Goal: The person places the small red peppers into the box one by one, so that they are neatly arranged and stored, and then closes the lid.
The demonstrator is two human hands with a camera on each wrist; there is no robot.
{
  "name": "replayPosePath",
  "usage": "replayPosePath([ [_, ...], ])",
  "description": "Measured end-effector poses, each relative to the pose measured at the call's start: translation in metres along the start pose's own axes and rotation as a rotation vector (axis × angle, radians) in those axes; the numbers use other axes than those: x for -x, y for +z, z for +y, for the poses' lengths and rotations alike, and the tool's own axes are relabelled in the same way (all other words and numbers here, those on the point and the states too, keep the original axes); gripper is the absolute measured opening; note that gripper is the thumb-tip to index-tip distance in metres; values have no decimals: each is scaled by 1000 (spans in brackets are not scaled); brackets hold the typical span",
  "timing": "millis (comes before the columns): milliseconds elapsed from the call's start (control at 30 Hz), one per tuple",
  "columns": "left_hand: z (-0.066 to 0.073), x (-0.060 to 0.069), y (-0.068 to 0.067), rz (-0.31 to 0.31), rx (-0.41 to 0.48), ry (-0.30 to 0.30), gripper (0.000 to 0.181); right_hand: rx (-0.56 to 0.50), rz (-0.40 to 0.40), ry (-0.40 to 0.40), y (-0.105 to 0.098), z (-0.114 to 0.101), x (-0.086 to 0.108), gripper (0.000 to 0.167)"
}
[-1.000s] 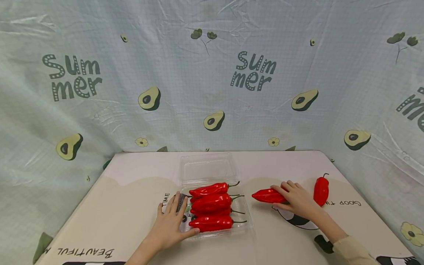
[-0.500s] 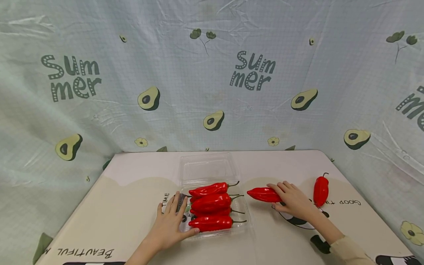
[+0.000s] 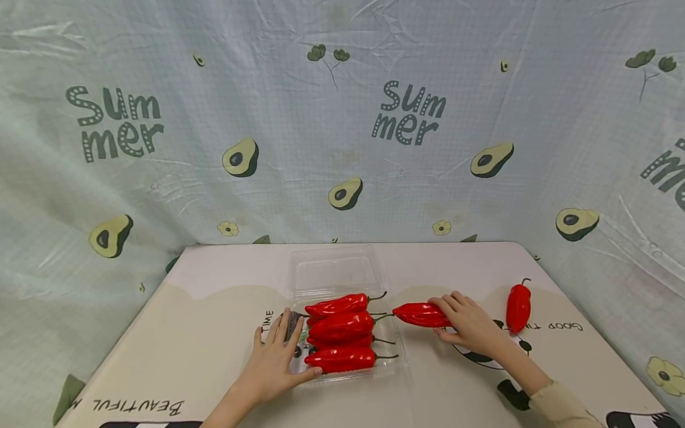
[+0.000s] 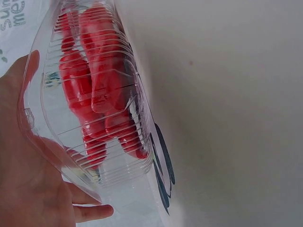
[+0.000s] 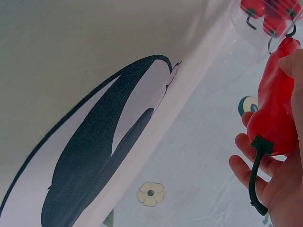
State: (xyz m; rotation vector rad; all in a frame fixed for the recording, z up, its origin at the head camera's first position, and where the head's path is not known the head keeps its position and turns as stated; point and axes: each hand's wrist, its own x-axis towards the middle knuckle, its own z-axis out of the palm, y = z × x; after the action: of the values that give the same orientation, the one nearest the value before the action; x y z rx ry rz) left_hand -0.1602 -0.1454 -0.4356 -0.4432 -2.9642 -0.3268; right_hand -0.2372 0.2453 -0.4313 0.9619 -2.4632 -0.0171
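Note:
A clear plastic clamshell box (image 3: pixel 393 371) lies on the table with its lid (image 3: pixel 337 270) folded back. Several red peppers (image 3: pixel 342 327) with dark green stems are piled inside it, stems pointing right. My left hand (image 3: pixel 273 362) rests along the box's left side with fingers spread and thumb at the near corner; in the left wrist view its fingers (image 4: pixel 92 213) look straight beside the box wall. Just right of the box, my right hand (image 3: pixel 468 324) grips another red pepper (image 3: pixel 420 315) between thumb and fingers. That pepper's tip points toward the box, and its stem (image 5: pixel 255 179) shows in the right wrist view.
One more red pepper (image 3: pixel 518 309) lies at the right of the table, stem pointing away. The printed table cover (image 3: pixel 160 345) bears lettering and cartoon shapes. A pale curtain (image 3: pixel 299 119) with avocado prints hangs behind and at both sides.
My right hand has moved left with the pepper in its grip, bringing the tip close to the box's right side. The left hand has stayed in place.

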Motion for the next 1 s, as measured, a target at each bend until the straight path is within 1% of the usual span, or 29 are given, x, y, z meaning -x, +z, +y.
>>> replayPosePath([
  [200, 0, 0, 0, 6, -6, 4, 95, -5, 48, -37, 0, -3, -3, 55],
  [467, 0, 0, 0, 9, -6, 8, 95, -57, 76, -69, -4, -10, -8, 56],
  [733, 0, -1, 0, -3, -18, 0, 98, -59, 72, -91, -7, -20, -12, 51],
  [867, 0, -1, -1, -1, -35, -4, 103, -54, 58, -98, -8, -27, -14, 51],
  [1000, 0, -2, -3, -2, -31, -15, 109, -64, 49, -116, -9, -34, -15, 52],
])
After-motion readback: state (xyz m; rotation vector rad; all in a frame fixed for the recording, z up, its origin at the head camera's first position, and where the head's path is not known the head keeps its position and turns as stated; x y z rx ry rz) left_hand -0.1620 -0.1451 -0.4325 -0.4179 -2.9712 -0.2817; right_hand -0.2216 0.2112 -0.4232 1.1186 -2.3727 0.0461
